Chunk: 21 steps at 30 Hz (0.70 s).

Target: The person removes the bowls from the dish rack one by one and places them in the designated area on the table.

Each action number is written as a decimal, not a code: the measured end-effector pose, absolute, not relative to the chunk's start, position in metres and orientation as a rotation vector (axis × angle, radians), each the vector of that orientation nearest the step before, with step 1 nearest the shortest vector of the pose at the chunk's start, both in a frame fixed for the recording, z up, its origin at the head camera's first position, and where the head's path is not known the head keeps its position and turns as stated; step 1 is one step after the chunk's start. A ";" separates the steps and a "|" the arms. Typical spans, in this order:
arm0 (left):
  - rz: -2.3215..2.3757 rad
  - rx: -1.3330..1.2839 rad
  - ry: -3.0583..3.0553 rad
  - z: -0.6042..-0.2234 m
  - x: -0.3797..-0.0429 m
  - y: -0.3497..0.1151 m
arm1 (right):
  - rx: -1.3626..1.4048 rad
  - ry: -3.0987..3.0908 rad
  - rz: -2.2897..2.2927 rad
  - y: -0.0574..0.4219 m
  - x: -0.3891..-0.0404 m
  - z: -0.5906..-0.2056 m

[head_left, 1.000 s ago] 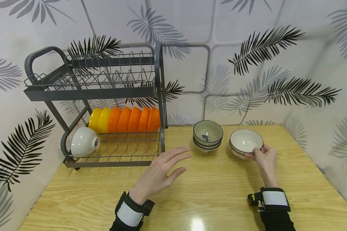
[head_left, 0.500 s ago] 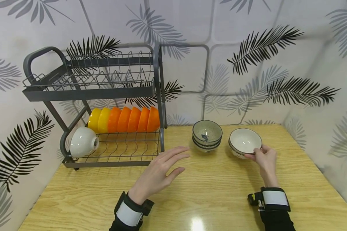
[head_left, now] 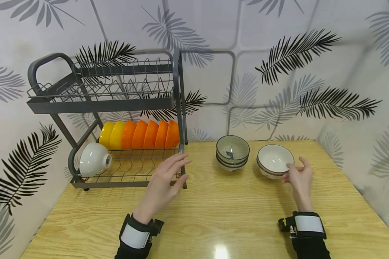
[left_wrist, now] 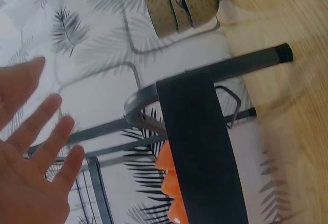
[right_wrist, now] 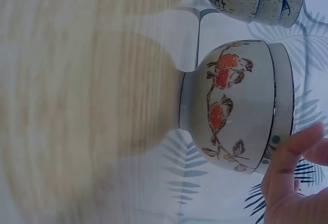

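Observation:
A stack of white bowls [head_left: 275,158] stands on the table at the right; the right wrist view shows red birds painted on the outer one. My right hand [head_left: 300,180] is at the stack's near right rim, fingertips right at the edge, its index finger raised apart. In the right wrist view the fingers [right_wrist: 287,167] overlap the rim. My left hand [head_left: 162,183] hovers before the dish rack's right front corner, fingers extended and holding nothing. Its spread fingers [left_wrist: 61,131] also show in the left wrist view.
A two-tier dish rack [head_left: 100,105] stands at the left. Its lower tier carries orange bowls [head_left: 150,133], yellow bowls [head_left: 107,135] and a white bowl [head_left: 92,160] on its side. Speckled grey bowls [head_left: 232,153] are stacked on the table [head_left: 233,212] between rack and white bowls.
My left hand has moved left, toward the rack's front corner. My right hand has eased its pinch on the white bowls' rim and shifted slightly right; the bowls stay in place.

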<state>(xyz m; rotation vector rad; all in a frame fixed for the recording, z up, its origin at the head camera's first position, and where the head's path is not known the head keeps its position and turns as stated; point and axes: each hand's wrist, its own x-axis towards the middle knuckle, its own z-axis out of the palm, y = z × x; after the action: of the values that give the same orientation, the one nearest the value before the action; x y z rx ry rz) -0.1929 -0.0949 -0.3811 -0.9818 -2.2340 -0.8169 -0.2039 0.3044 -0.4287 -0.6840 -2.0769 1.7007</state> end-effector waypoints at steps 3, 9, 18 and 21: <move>-0.844 -0.854 -2.220 -0.381 -0.198 -0.103 | -0.683 -2.051 1.619 0.303 -0.203 -0.426; -0.961 -0.563 -2.148 -0.383 -0.209 -0.123 | -0.665 -2.041 1.522 0.301 -0.202 -0.422; -1.176 -0.020 -1.998 -0.389 -0.217 -0.167 | -0.604 -2.004 1.471 0.297 -0.201 -0.418; -1.167 0.126 -1.979 -0.391 -0.218 -0.181 | -0.593 -1.991 1.484 0.295 -0.200 -0.417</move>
<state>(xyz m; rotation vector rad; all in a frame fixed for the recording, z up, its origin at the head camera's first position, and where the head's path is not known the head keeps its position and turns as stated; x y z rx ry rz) -0.2176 -0.1807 -0.3910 0.1256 -1.9786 -1.1672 -0.2002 0.2948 -0.4168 -0.5934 -1.9911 1.4837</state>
